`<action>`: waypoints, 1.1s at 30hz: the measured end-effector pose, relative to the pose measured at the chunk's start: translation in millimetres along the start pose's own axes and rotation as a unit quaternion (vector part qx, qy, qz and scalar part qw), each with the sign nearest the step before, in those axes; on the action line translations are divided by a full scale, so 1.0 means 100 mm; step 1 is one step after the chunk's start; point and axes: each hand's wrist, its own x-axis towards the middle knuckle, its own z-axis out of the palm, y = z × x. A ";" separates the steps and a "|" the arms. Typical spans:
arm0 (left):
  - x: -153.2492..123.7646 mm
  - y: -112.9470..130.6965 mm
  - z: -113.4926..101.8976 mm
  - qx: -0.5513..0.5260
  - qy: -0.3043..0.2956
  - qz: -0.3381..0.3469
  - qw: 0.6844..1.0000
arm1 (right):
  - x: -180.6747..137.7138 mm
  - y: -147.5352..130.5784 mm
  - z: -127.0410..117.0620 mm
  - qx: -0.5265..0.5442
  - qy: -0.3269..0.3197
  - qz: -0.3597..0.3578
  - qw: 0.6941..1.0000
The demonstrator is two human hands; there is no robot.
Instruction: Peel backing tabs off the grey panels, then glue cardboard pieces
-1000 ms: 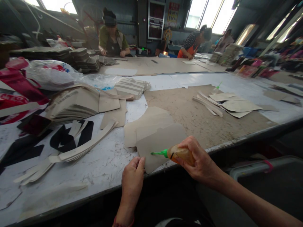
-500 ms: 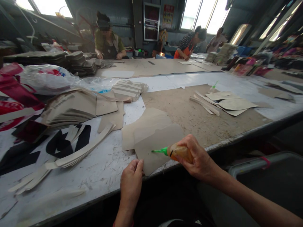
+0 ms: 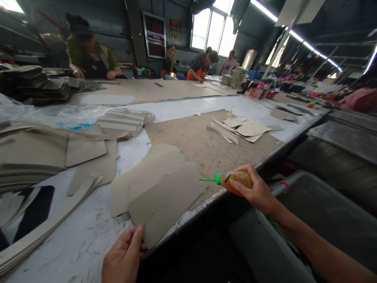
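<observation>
Between the thumb and fingers of my left hand (image 3: 125,251) is the near corner of a grey-beige flat panel (image 3: 165,204). A small mark shows on the panel near that hand. It overlaps other pale panels (image 3: 141,169) lying on the table. My right hand (image 3: 256,188) is wrapped round a squeeze bottle (image 3: 238,181) of amber liquid, tipped sideways. The bottle's green nozzle (image 3: 210,179) points left, its tip by the panel's right end; whether it touches cannot be made out.
Stacked panels (image 3: 29,151) and curved strips (image 3: 50,224) lie on the left. Beyond the panels, a brown sheet (image 3: 176,129) carries cream pieces (image 3: 250,129). A grey bin (image 3: 297,208) stands below the table edge at right. Several people work farther back.
The view has swung right. The bottle's nozzle has moved from above the panel's near part to its right end. My left hand still grips the corner.
</observation>
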 end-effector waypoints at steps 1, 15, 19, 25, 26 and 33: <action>0.00 0.01 0.00 0.001 0.001 -0.002 1.000 | 0.01 -0.02 0.02 -0.001 -0.003 -0.007 1.000; 0.02 0.03 0.01 0.024 -0.002 0.013 1.000 | 0.21 -0.05 0.24 -0.052 0.007 -0.099 0.994; 0.02 0.03 0.01 0.025 -0.002 0.010 1.000 | 0.23 -0.10 0.29 -0.038 -0.007 -0.116 0.992; 0.06 -0.06 0.01 0.017 0.010 0.019 1.000 | 0.15 -0.13 0.24 -0.045 -0.040 -0.111 0.992; 0.06 -0.06 0.01 0.014 0.009 0.019 1.000 | 0.15 -0.12 0.22 -0.053 -0.036 -0.113 0.992; 0.06 -0.05 0.01 0.017 0.002 0.028 0.999 | 0.21 -0.11 0.26 -0.067 0.011 -0.151 0.986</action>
